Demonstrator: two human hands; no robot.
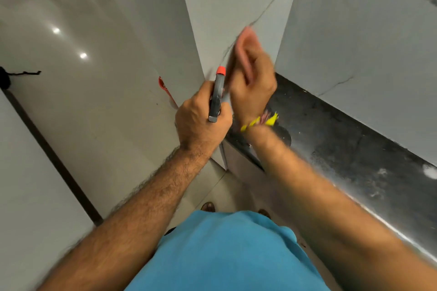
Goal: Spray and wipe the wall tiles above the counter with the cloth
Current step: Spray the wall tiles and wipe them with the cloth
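Item: grey spray-bottle head with an orange-red nozzle tip (217, 94). It is held upright in the left hand (201, 120), whose fingers are curled closed round the neck below the trigger. The nozzle is pointed up toward the white grey-veined marble wall tiles (236, 7). The bottle body is hidden by the hand.

Item: pinkish cloth (246, 38). It is seen only as a blurred patch against the tile face at the fingertips of the right hand (254, 78). The right hand is raised beside the nozzle and is smeared by motion blur; the fingers appear bent over the cloth, but how firmly it is held cannot be told.

Item: yellow and red thread band (260, 121), worn at the right wrist.

Item: black speckled stone counter (343, 144). It runs along the foot of the tiled wall to the right, with a bright metal strip along its front edge and pale smears on its surface.

Item: glossy pale floor tiles (59, 42), to the left, with two ceiling-light reflections upon them.

Item: small red object (166, 91), seen low beside the tiled corner; its nature cannot be made out.

Item: blue shirt (224, 255), at the lower edge of the view.
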